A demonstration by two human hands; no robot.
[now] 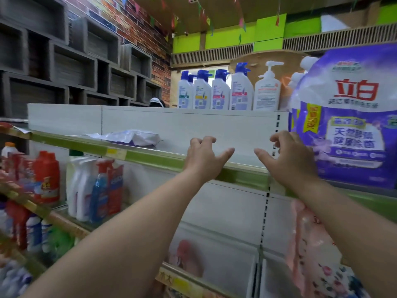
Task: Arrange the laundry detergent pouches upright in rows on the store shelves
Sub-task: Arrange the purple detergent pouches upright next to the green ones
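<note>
Reaching over the top shelf (150,154), your left hand (204,154) and right hand (287,157) hold nothing, fingers loosely curled. Purple pouch (348,125) stands upright just right of your right hand; another pouch (133,137) lies flat, well left.

I see open room on the upper shelf (214,157) between my two hands, back to the white rear panel (182,125). Left hand (204,157) and right hand (287,160) hover over the front edge, fingers loosely spread, holding nothing. Right side is blocked: a big purple pouch (348,125) stands upright just beside the right hand. Further left a flat pouch (133,137) lies on the shelf, well apart from the left hand. Bottles (227,91) line the top, above the rear panel.
</note>
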